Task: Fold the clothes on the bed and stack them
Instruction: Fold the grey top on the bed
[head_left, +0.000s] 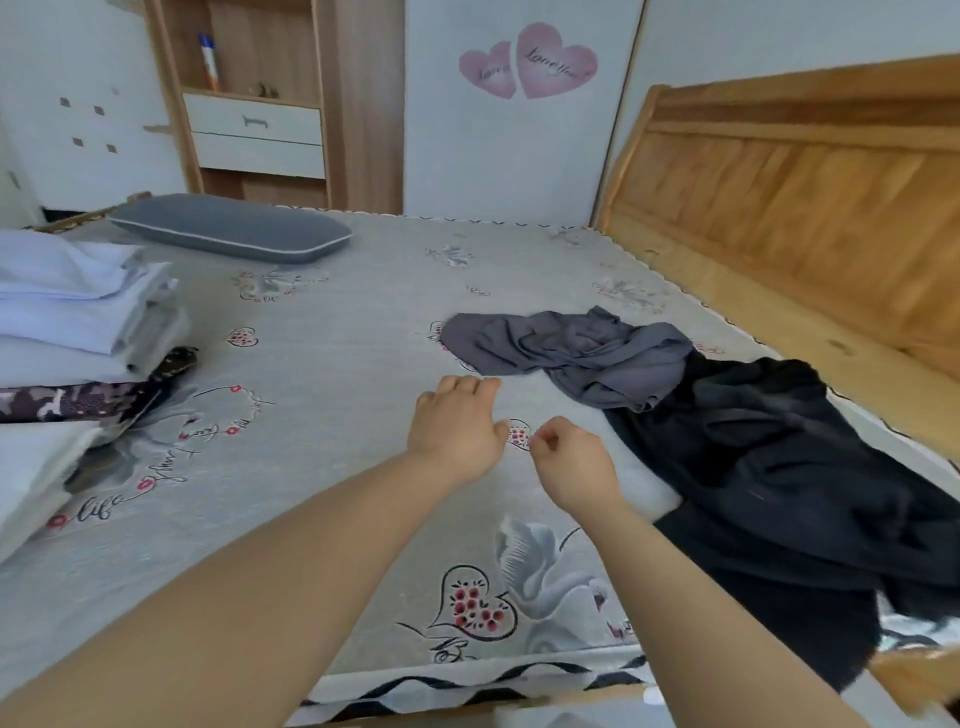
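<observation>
Stack (78, 322): folded pieces lie one on another at the left side of the bed (322, 364), white ones on top and a camouflage piece lower. I think they are kept there so the middle stays free for folding.

Grey garment (576, 353): it lies crumpled on the bed, beyond the hands, and touches the black one. Not folded yet.

Black garment (769, 467): spread loosely at the right side, and its lower part hangs over the front edge of the bed. Also not folded.

Left hand (457, 426): stretched forward above the sheet, fingers (467, 385) bent loosely, holding nothing. It points toward the grey garment, so probably this is the next piece.

Right hand (571, 462): beside the left one and near the black garment. The fingers are curled inward and thumb and forefinger seem to meet, but I see no cloth between them.

Progress: most pieces seem stacked; two remain, as I judge.

Pillow (234, 234): it lies at the far side, well apart from the clothes.
</observation>
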